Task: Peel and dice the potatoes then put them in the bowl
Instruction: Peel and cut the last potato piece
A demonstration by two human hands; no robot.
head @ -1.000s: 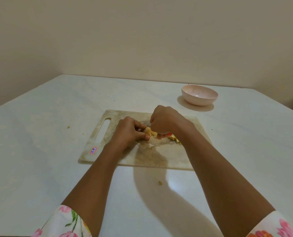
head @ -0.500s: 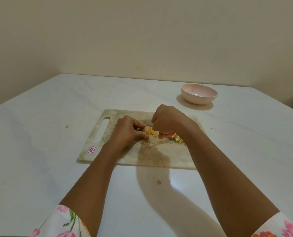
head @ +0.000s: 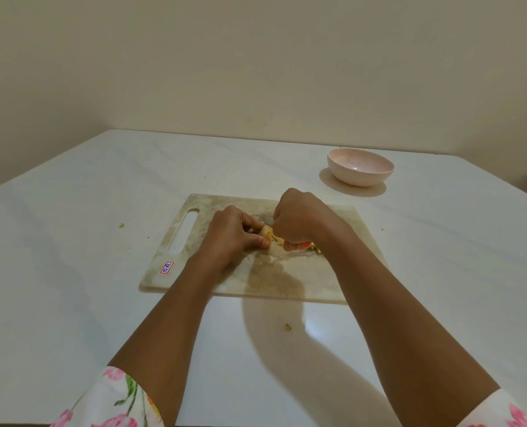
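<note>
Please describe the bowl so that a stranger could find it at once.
Start at the white table, then the marbled cutting board. Beyond the board's far right corner stands the pink bowl, the only round dish, apart from the board.

A: Illumination?
B: Dim and warm, from the upper right. The bowl (head: 360, 166) and the right forearm (head: 410, 318) cast soft shadows leftward on the table (head: 71, 272).
A: Defects?
B: Pale glare patch beside the forearm's shadow; overall softness; slight wide-angle stretch at the edges.
</note>
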